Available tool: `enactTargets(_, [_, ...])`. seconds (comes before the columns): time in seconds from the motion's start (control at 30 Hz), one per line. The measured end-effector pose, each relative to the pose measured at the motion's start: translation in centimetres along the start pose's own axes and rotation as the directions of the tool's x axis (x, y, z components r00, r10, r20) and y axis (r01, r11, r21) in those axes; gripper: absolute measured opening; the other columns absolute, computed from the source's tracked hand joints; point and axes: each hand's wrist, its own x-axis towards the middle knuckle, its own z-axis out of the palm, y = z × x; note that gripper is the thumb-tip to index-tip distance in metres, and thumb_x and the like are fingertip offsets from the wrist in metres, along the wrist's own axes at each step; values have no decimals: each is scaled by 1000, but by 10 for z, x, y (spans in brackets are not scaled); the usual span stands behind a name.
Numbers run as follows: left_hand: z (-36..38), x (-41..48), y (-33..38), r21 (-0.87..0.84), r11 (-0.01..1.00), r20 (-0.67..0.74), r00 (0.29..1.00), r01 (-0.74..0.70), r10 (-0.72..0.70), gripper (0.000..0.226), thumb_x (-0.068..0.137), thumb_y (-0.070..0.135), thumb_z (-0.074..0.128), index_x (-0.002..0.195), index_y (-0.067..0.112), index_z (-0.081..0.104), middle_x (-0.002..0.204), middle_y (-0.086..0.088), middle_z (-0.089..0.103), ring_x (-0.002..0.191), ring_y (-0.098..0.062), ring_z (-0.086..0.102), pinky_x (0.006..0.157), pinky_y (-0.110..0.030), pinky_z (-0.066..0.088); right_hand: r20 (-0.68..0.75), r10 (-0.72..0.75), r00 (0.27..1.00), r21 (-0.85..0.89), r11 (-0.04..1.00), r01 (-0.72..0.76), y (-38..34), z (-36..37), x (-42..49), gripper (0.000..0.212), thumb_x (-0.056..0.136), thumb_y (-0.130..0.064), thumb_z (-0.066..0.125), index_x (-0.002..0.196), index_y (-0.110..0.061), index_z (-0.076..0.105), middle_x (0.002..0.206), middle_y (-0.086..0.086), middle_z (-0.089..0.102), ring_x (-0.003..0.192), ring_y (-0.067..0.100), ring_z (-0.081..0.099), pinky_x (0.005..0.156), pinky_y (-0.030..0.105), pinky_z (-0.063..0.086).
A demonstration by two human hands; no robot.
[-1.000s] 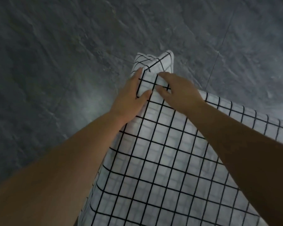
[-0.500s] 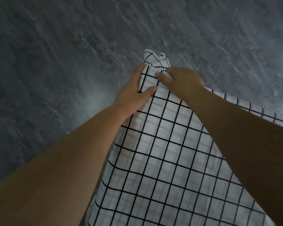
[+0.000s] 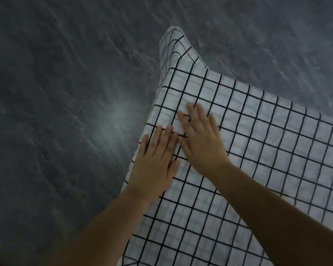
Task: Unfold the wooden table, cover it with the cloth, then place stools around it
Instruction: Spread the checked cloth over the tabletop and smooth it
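A white cloth with a black grid [image 3: 258, 143] lies spread over the table and hides the wood fully. Its far corner hangs loose past the table's corner, slightly curled. My left hand [image 3: 156, 160] lies flat on the cloth at the table's left edge, fingers stretched out. My right hand [image 3: 202, 139] lies flat just beside it, a little farther in, fingers also spread. Neither hand grips anything. No stools are in view.
Dark grey stone-look floor [image 3: 65, 93] surrounds the table on the left and far side, with a pale light patch near the table's left edge. A tile seam runs at the upper right.
Both hands let go of the cloth's far corner, drew back toward me and now lie flat on the cloth. The released corner hangs loose past the table's corner.
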Motion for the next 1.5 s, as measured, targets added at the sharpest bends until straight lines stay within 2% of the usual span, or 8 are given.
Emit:
enactTargets(0.2, [10, -7, -5, 50, 998, -12, 999, 36, -36, 62, 97, 44, 26, 148, 13, 9, 158, -7, 10, 146, -22, 2, 116, -47, 5, 75, -4, 997, -131, 991, 13, -5, 11, -2, 59, 99, -44, 9, 151, -17, -2, 159, 11, -8, 145, 28, -10, 118, 48, -2])
enactTargets(0.43, [-3, -68, 18, -17, 998, -165, 984, 59, -61, 61, 99, 44, 23, 150, 11, 18, 158, -10, 9, 145, -27, 6, 116, -51, 7, -22, 133, 991, 99, 987, -130, -36, -4, -85, 63, 100, -44, 19, 151, -15, -3, 159, 10, -8, 146, 25, -11, 119, 44, -3])
enactTargets(0.77, [46, -237, -3, 148, 989, 26, 1000, -6, 2, 92, 82, 68, 33, 151, 13, 5, 158, -10, 0, 145, -31, 3, 109, -63, 15, 84, 332, 939, -23, 943, -332, -62, 64, -292, 77, 90, -66, 15, 152, -23, -1, 159, 10, -6, 145, 25, -13, 116, 49, -4])
enactTargets(0.93, [57, -234, -18, 176, 981, -29, 996, -77, 83, 104, 76, 27, 76, 150, 13, 6, 156, -13, 2, 144, -34, 6, 109, -51, 27, 72, 316, 946, -87, 947, -309, -61, 70, -296, 93, 81, -78, 14, 152, -21, -3, 159, 11, -6, 146, 29, -11, 116, 53, -3])
enactTargets(1.1, [66, -232, -22, 231, 969, -144, 982, -84, 119, 97, 78, -15, 59, 150, 12, 0, 155, -16, 7, 143, -30, -7, 107, -45, 31, 95, 302, 949, -104, 951, -292, -60, 68, -296, 103, 75, -84, 16, 151, -19, -8, 158, 12, -15, 144, 30, -16, 115, 53, -6])
enactTargets(1.23, [57, -228, -28, 264, 957, -118, 981, -117, 152, 94, 81, -18, 51, 150, 15, -4, 154, -12, 8, 144, -23, -14, 94, -51, 43, 104, 189, 976, -98, 979, -179, -47, 65, -306, 106, 76, -78, 36, 151, -18, -7, 158, 12, -13, 145, 31, -14, 116, 54, -3])
enactTargets(1.4, [38, -233, -4, 307, 952, 70, 997, 7, -30, 99, 82, 23, 59, 148, 19, -15, 158, -8, -10, 143, -25, -17, 109, -54, -14, 107, 199, 974, -88, 978, -190, -12, 63, -344, 98, 81, -69, 43, 151, -19, -5, 158, 11, -7, 145, 30, -9, 116, 51, 1])
enactTargets(1.5, [28, -231, 34, 191, 975, 41, 994, -111, 105, 88, 78, 34, 46, 151, 18, -1, 158, -14, 0, 145, -31, -5, 113, -56, -7, 111, 152, 982, -63, 987, -145, -6, 64, -353, 96, 82, -69, 39, 152, -16, -1, 158, 13, -6, 145, 30, -8, 117, 51, 3])
